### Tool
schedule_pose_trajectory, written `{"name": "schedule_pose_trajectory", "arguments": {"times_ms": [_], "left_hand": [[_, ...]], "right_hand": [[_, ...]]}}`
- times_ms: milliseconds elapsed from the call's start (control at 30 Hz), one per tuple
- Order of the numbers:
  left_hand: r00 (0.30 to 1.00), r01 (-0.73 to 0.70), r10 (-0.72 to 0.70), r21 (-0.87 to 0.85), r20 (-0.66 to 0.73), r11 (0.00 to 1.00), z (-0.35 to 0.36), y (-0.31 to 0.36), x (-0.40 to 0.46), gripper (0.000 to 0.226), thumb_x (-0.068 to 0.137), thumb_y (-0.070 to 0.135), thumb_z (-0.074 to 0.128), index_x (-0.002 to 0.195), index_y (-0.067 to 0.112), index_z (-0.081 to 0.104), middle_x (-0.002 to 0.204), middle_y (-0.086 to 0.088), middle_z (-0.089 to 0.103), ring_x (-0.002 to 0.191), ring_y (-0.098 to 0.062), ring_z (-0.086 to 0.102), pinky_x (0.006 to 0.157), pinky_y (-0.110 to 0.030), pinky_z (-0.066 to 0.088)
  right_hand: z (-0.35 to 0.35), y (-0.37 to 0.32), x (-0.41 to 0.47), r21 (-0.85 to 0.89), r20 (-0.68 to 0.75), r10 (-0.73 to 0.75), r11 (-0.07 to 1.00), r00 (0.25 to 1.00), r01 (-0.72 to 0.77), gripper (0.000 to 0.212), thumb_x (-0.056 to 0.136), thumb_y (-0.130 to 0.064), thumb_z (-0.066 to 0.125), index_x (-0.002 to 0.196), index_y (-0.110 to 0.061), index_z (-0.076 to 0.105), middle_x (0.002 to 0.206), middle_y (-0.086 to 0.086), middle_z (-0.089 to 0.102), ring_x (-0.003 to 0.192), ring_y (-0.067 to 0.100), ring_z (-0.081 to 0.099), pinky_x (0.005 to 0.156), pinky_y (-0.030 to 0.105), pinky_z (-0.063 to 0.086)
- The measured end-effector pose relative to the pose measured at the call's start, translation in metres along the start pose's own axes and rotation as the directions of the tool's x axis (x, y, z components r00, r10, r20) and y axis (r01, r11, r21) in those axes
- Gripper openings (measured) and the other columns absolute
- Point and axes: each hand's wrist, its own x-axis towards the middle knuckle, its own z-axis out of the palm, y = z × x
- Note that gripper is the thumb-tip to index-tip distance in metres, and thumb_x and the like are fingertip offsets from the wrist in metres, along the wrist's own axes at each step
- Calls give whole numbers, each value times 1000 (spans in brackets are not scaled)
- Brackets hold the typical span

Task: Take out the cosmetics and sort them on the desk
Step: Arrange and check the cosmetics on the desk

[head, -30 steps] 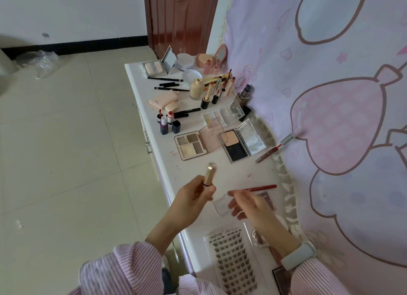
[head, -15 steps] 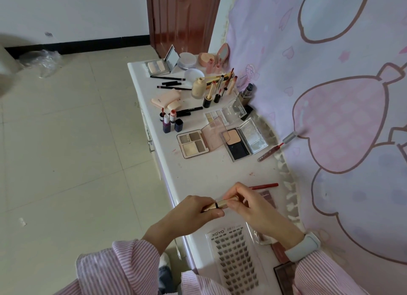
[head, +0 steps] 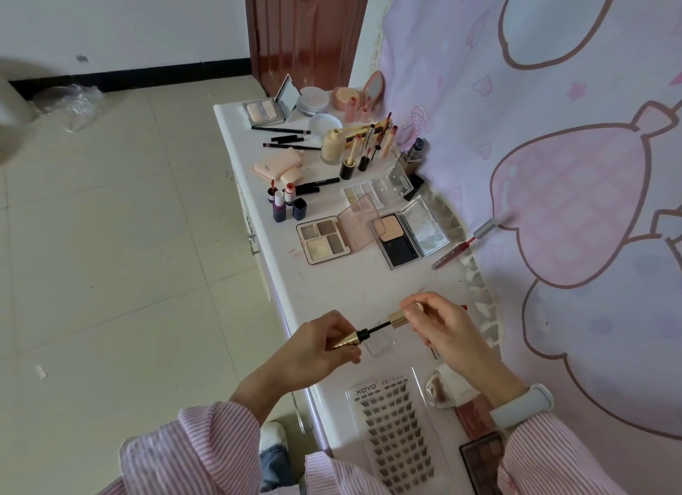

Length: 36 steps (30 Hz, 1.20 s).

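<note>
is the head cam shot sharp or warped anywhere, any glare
Head view: soft even daylight, no hard shadows. Wide-angle warp bends the desk edge and door frame. Mild glare on the open compact's mirror. Hands and gold tube read sharp; the frame's edges look slightly soft.

You're in a home bedroom: narrow white dressing desk (head: 354,288), pink cartoon-print fabric wall covering (head: 553,162), reddish-brown wooden door (head: 306,25), cream tiled floor (head: 110,236).
</note>
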Motion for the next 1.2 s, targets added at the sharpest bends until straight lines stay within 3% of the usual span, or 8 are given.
{"name": "schedule_pose_trajectory", "arguments": {"times_ms": [200,400,600,800,933,1000,1100,1200], "left_hand": [[986,-16,-10,-155,-168,988,4,-3,2,7,87,16,63,93,16,66,84,5,61,68,-3,52,66,-14,42],[951,-68,-113,-553,-287,831,6,14,13,14,84,21,62,92,14,72,59,-9,45,56,-17,40,63,-18,41],[954,-80,-103,-570,-282,818,8,22,21,11,86,20,61,91,15,69,71,0,69,91,-8,65,76,-12,44],[969,-106,-46,-577,-243,810,16,29,27,14,88,14,59,101,16,64,101,10,71,94,-5,66,72,-11,49],[956,-75,-11,-277,-294,958,12,19,36,22,88,25,60,110,29,59,117,17,60,107,9,52,88,-13,38],[901,48,-74,-72,-427,996,6,6,43,37,89,28,58,126,23,51,130,6,50,117,-4,45,98,-25,37],[823,300,-90,295,-561,907,3,-17,47,49,90,33,54,136,21,39,142,-2,37,132,-22,29,107,-39,25],[846,372,-47,525,-531,766,14,-39,51,54,93,40,45,141,24,27,151,-2,19,141,-22,6,113,-42,8]], "right_hand": [[4,3,1,268,-46,99,960,994,-83,33,87,-27,52,120,-26,48,83,1,62,59,4,53,51,16,42],[41,21,-7,37,-23,105,994,994,-105,17,89,-25,56,104,-34,55,94,-12,59,71,-1,55,62,10,44],[62,10,0,-12,-149,9,1000,989,-11,15,85,-31,60,100,-34,54,95,-9,60,73,13,54,65,17,46],[62,9,5,19,-154,-44,999,987,47,9,87,-23,59,97,-23,59,80,-12,60,63,4,50,60,15,45],[54,24,9,-38,-217,-10,999,976,2,10,88,-17,58,97,-21,56,86,-6,60,74,3,57,65,9,46],[43,33,13,-20,-302,33,999,953,-41,8,88,-18,57,92,-24,54,87,-4,60,77,4,57,65,10,45],[21,49,22,23,-445,87,996,891,-86,4,89,-18,56,89,-21,53,85,-3,60,78,11,58,66,15,44],[-2,62,34,16,-546,100,994,832,-109,6,89,-17,56,95,-15,56,87,-7,59,82,7,56,69,16,43]]}}
